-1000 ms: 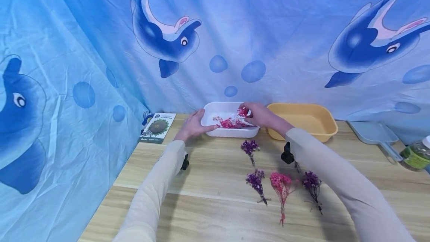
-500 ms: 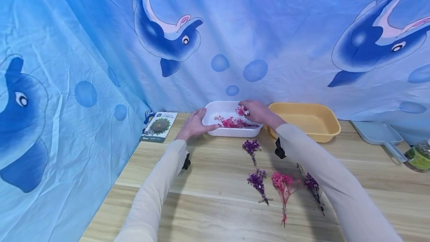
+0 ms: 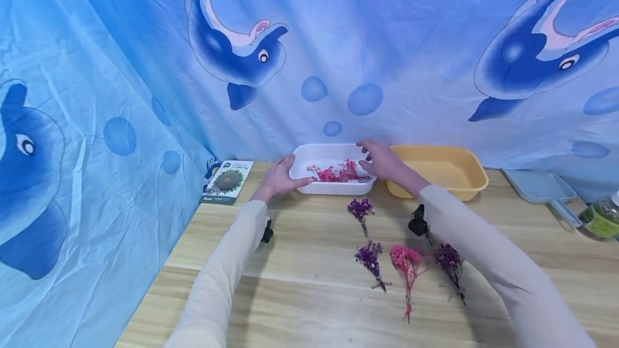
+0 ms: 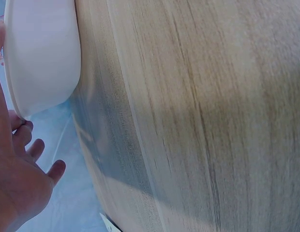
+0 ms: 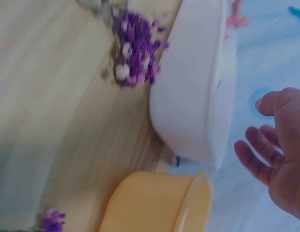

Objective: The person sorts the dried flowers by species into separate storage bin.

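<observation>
Pink dried flowers (image 3: 338, 172) lie in a white plastic basin (image 3: 333, 189) at the back of the table. My left hand (image 3: 278, 179) holds the basin's left end, thumb over the front rim and fingers at the left rim; the left wrist view shows fingertips curled at the rim's corner. Over the basin's right end, my right hand (image 3: 384, 164) has its fingers spread and nothing in them. On the table lie purple dried flower bunches (image 3: 369, 258) and a pink bunch (image 3: 406, 267). In the right wrist view, a purple bunch (image 5: 135, 48) lies beside the basin.
A yellow basin (image 3: 437, 169) stands right of the white one. Farther right are a grey-blue dustpan (image 3: 539, 186) and a jar (image 3: 599, 219). A card with a sunflower picture (image 3: 227, 181) lies at the left edge. A blue dolphin curtain (image 3: 338, 42) hangs close behind.
My right hand has let go of the pink flowers, which now lie in the white basin, and it has moved slightly right with fingers opened. My left hand stays on the basin.
</observation>
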`<state>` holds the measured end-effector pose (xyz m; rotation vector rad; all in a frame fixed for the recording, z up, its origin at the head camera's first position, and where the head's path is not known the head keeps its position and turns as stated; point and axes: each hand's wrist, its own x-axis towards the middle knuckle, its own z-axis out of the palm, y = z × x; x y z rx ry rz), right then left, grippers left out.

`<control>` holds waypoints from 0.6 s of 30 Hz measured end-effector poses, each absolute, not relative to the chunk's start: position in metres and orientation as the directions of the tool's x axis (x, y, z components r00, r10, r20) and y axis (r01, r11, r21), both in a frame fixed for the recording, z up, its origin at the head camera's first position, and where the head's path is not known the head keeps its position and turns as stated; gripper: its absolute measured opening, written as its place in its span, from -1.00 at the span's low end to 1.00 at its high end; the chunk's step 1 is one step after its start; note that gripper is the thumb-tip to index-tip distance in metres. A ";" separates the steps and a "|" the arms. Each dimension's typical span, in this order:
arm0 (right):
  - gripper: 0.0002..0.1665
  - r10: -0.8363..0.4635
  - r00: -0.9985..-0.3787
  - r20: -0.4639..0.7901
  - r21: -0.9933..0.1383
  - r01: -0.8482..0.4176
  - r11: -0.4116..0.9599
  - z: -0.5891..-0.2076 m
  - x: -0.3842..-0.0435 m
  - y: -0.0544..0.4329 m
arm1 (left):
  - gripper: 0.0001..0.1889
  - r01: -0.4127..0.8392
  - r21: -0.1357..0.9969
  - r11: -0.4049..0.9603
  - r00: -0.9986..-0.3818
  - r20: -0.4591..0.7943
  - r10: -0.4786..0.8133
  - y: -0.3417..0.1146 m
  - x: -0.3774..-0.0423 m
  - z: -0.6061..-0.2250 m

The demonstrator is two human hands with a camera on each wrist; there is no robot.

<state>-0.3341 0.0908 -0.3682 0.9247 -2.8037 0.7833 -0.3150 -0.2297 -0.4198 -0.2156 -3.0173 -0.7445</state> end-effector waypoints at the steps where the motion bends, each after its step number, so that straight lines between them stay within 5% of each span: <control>1: -0.32 -0.518 -0.819 0.246 -0.467 -0.568 0.678 -0.367 -0.328 0.094 | 0.18 0.139 0.464 0.875 -0.990 0.057 0.127 -0.230 -0.315 -0.420; 18: -0.21 -0.359 -0.882 0.305 -0.680 -0.465 0.566 -0.377 -0.183 0.163 | 0.20 0.148 0.441 0.885 -0.989 0.036 0.147 -0.231 -0.324 -0.422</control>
